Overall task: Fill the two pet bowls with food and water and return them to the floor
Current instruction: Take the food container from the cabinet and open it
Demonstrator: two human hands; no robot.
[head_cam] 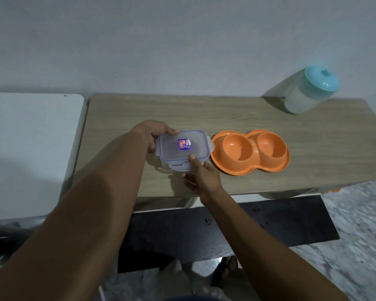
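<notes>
An orange double pet bowl point(250, 152) lies on the wooden table point(204, 114), both cups empty. Just left of it sits a clear food container point(183, 149) with a blue-rimmed lid and a small sticker. My left hand point(153, 133) grips the container's far left corner. My right hand point(201, 174) holds the near edge, thumb on the lid by the front clip. A clear jug with a teal lid point(308, 92) stands at the table's back right.
A white surface point(30, 148) adjoins the table on the left. A dark lower shelf point(226, 231) sticks out beneath the table's front edge. Marbled floor point(360, 235) lies to the right, and my sandalled foot point(226, 268) shows below.
</notes>
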